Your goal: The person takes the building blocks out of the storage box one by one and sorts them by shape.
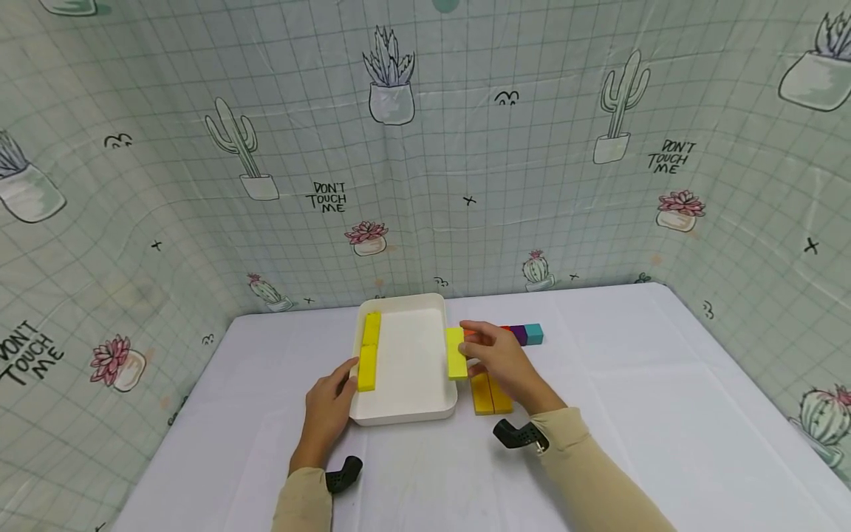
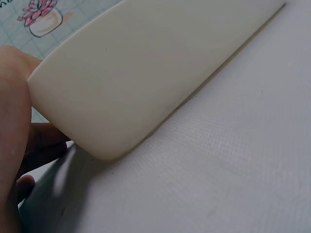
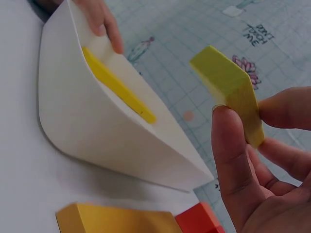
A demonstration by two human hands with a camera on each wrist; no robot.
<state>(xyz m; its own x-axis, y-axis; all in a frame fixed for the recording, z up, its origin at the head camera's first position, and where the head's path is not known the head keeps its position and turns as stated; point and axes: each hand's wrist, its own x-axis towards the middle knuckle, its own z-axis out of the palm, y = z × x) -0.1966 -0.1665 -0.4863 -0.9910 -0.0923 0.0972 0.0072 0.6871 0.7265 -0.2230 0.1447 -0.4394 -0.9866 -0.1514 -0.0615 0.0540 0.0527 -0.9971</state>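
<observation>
A white tray (image 1: 399,415) lies mid-table, with two yellow blocks (image 1: 368,349) end to end along its left inner wall. My left hand (image 1: 346,373) grips the tray's left front rim, thumb over the edge by the nearer block. The left wrist view shows only the tray's outer wall (image 2: 146,73) and part of that hand. My right hand (image 1: 468,347) pinches a third yellow block (image 1: 456,353) over the tray's right rim. In the right wrist view this block (image 3: 228,77) is held in the air between thumb and fingers (image 3: 228,145), beside the tray (image 3: 97,126).
Two orange-yellow blocks (image 1: 490,393) lie on the white table cover right of the tray. Behind my right hand runs a row of red, purple (image 1: 519,335) and teal (image 1: 534,334) blocks. Cactus-print cloth walls (image 1: 425,185) close in the back and both sides.
</observation>
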